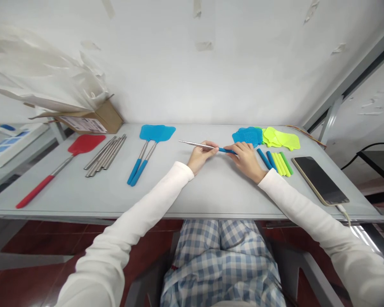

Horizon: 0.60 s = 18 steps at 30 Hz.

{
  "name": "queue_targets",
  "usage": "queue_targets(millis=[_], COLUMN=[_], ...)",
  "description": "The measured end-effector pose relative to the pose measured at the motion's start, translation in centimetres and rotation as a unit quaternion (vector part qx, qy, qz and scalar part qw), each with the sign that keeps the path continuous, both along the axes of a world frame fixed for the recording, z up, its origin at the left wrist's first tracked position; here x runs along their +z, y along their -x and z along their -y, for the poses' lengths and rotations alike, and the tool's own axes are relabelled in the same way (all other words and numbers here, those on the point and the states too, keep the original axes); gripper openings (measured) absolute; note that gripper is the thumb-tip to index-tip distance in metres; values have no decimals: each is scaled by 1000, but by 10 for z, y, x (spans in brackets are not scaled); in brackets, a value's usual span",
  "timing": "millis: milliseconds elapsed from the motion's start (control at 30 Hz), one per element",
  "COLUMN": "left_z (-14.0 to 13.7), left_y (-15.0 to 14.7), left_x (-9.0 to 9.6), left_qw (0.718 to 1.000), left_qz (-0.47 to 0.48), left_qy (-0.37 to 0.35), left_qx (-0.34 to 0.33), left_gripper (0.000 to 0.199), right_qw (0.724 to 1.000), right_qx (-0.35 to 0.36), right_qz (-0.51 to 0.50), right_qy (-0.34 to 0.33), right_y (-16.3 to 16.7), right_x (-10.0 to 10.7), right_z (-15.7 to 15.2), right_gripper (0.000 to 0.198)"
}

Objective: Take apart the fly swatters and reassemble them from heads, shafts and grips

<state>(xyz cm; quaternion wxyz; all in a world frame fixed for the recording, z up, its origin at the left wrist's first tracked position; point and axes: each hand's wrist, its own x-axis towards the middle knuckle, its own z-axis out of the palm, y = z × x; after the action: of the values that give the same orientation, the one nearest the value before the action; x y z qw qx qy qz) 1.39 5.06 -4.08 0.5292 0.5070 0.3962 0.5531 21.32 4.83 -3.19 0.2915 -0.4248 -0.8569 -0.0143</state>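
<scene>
left hand (202,157) pinching metal rod (189,143) | right hand (246,159) gripping blue sleeve (224,150) | rod crosswise (bare tip leftward)

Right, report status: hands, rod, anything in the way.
Left hand gripping rod. Right hand gripping blue grip. Rod and blue grip in line, end to end. Loose grips beside right hand, nothing seen blocking.

Forearms (150,205) angled inward, left hand (201,158) pinching, right hand (247,161) close by, fingers curled
</scene>
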Motion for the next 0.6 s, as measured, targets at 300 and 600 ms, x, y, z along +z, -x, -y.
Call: queue_targets(millis=[300, 600], left_z=[9, 19], left_y=[-7, -11], left_x=[9, 11], left_qw=[995, 999], left_qz=[72, -39], left_qy=[58, -15], left_qx=[43, 21], left_gripper=[56, 54], right_qw=[992, 964], right_qx=[36, 44], right_qz=[-118, -251], right_qy=[38, 70], right_y=[11, 8], right_x=[-5, -10], right_z=[5, 0], right_gripper=[25, 15])
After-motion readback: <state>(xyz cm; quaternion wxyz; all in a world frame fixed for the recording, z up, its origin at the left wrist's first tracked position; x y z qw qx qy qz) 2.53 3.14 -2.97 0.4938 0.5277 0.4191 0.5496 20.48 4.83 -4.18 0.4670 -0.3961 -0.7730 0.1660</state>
